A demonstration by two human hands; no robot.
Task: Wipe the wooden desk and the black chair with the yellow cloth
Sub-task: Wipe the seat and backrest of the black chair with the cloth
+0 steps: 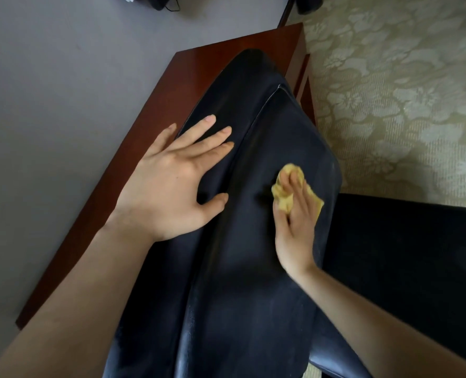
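Observation:
The black chair (253, 268) fills the middle of the view, its leather back running from bottom centre up toward the desk. My right hand (294, 230) presses the bunched yellow cloth (286, 192) against the chair back on its right side. My left hand (169, 184) lies flat on the chair's left side with fingers spread and nothing in it. The reddish-brown wooden desk (150, 148) shows as a strip along the chair's left and behind its top.
A grey wall (49, 105) stands left of the desk. Patterned beige carpet (403, 105) covers the floor at right. The chair's seat (403, 255) extends right. Dark objects and a cable (169, 4) sit at the top edge.

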